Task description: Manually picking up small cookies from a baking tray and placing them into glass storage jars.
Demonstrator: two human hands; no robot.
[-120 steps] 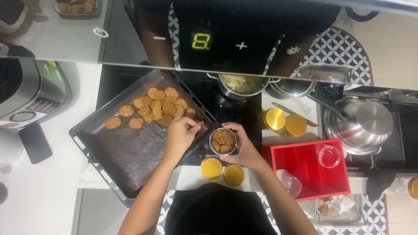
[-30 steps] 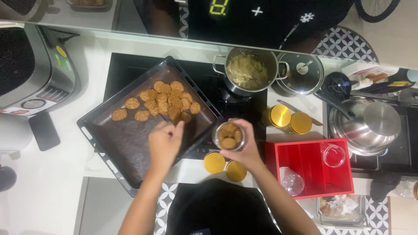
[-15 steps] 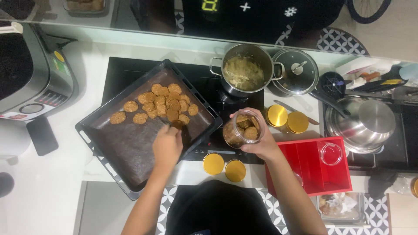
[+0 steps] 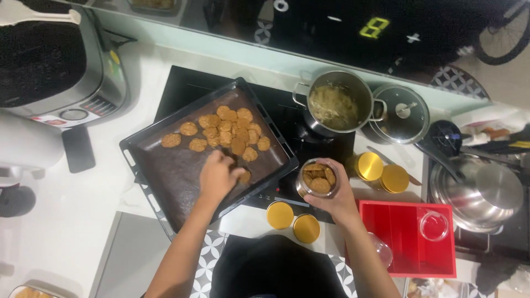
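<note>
Our left hand (image 4: 218, 175) pinches a cookie (image 4: 244, 176) on the baking tray (image 4: 165, 182), frame centre; right hand (image 4: 331, 198) grips cookie-filled glass jar (image 4: 317, 177)

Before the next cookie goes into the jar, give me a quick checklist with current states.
1. Left hand on a cookie at the baking tray: ok.
2. Firm pinch on it: cannot tell.
3. Right hand holding the jar: ok.
4. Jar mouth open: ok.
5. Room left in the jar: cannot tell; cookies lie near the rim.
6. Cookies left on the tray: ok.
</note>
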